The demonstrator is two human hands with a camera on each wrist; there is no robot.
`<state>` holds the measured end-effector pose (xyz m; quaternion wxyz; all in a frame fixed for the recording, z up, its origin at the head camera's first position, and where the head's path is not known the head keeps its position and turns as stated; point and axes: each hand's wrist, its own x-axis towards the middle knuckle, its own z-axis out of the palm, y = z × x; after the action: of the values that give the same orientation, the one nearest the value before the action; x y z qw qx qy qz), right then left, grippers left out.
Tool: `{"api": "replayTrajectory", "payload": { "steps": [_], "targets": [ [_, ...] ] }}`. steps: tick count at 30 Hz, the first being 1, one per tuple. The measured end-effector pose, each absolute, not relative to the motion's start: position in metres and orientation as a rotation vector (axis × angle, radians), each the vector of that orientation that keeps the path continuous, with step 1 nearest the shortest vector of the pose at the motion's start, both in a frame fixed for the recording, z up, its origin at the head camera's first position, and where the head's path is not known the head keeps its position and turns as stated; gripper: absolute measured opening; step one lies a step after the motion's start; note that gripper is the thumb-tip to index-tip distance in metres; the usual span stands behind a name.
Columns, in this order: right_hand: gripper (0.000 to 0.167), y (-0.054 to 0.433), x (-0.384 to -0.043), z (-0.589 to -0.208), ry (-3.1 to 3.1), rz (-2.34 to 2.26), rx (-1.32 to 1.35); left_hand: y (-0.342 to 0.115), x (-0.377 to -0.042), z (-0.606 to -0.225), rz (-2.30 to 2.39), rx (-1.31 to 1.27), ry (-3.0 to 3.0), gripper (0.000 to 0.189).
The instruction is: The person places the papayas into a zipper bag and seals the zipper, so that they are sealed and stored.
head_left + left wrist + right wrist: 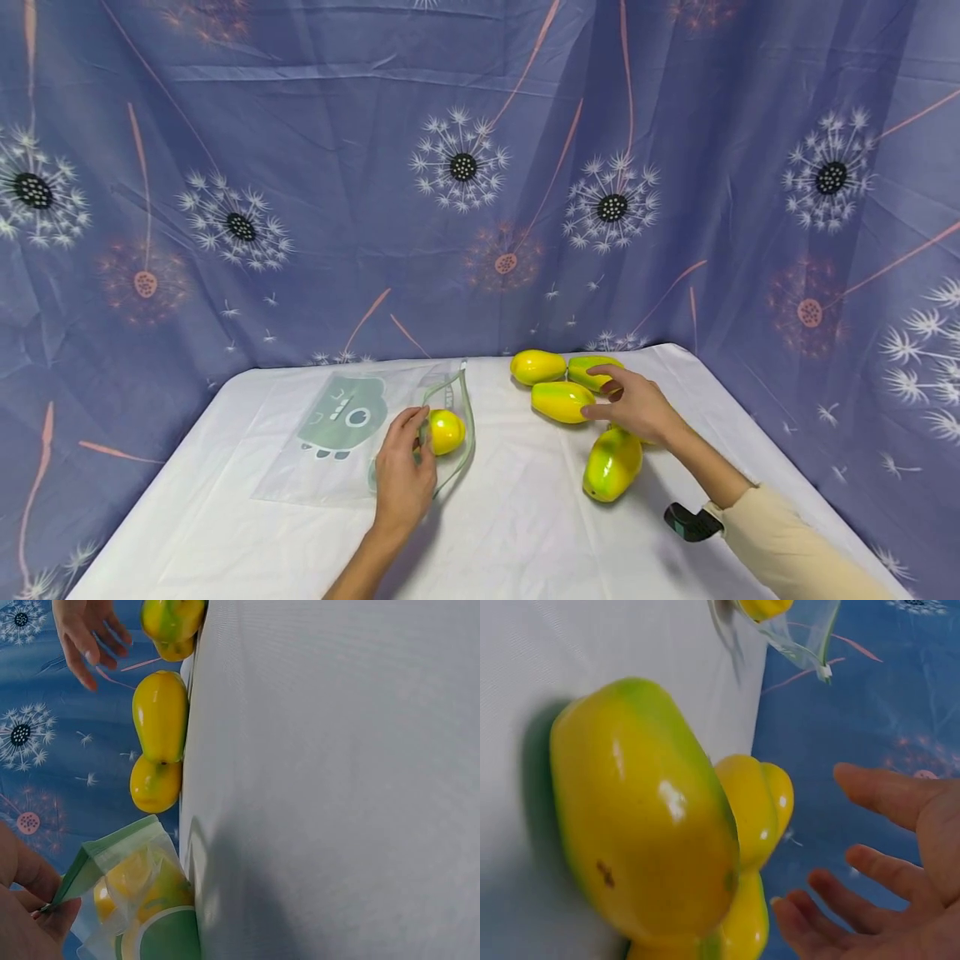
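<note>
My left hand (406, 475) pinches the green-edged rim of a clear zip bag (300, 467) printed with a green cartoon face; the thumb and finger on that rim show in the left wrist view. Inside the bag's mouth lies a yellow papaya (447, 432), partly behind my fingers. Over on the right, my right hand (637, 405) hovers with fingers spread above a group of papayas, holding nothing. Nearest to it are a yellow papaya (562, 402) and a greener papaya (588, 372), which the hand partly covers.
Another papaya (537, 367) lies at the back of the group. A green-and-yellow papaya (612, 465) sits nearer the front, with one more partly hidden behind it. The white-covered table (525, 533) ends at a blue dandelion-print curtain (360, 208).
</note>
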<state>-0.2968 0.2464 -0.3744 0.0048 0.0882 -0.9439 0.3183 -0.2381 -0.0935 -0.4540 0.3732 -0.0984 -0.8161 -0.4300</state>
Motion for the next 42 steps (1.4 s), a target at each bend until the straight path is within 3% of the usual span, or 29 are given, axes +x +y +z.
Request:
{"api": "replayTrajectory", "payload": {
  "steps": [13, 42],
  "targets": [
    [0.074, 0.279, -0.268, -0.366, -3.093, 0.996, 0.454, -0.094, -0.237, -0.453, -1.075, -0.244, -2.111, 0.047],
    [0.07, 0.295, -0.265, -0.396, -3.031, 1.023, 0.802, -0.093, -0.238, -0.454, -1.062, -0.243, -2.102, 0.049]
  ]
}}
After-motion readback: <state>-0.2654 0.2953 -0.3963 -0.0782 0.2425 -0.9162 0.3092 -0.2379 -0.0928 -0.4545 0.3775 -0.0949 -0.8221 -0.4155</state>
